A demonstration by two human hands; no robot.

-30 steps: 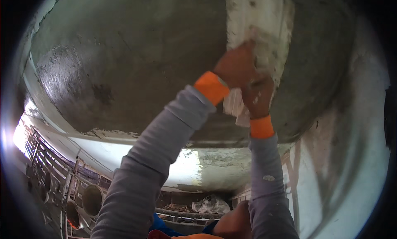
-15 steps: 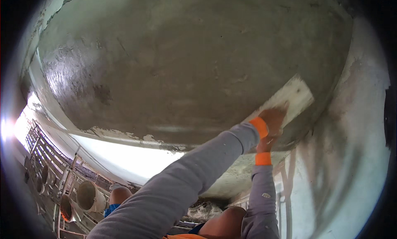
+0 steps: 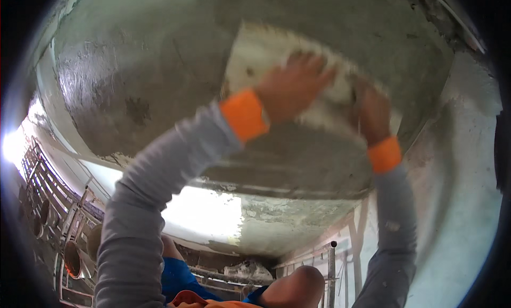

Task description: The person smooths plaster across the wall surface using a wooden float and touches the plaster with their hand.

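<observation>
A long, pale plastering float (image 3: pixel 261 55) lies slantwise against a broad, damp-looking grey plastered surface (image 3: pixel 175 95). My left hand (image 3: pixel 295 87) rests on the float's face toward its left part, fingers stretched out and lying flat. Closer to the float's right end, my right hand (image 3: pixel 370 108) is closed around its grip. That grip is mostly hidden by the fingers, and motion blurs both hands and the board. Both wrists have orange cuffs on grey sleeves.
A pale wall (image 3: pixel 452 201) rises on the right. Metal scaffold rails and a post (image 3: pixel 332 276) stand below. At the lower left are buckets (image 3: pixel 73 259) beside slatted framing (image 3: pixel 45 185). Bright light comes in at the left edge.
The float has moved left and up across the plaster and turned to a different slant. My hands, earlier close together at the right, are now apart along the board.
</observation>
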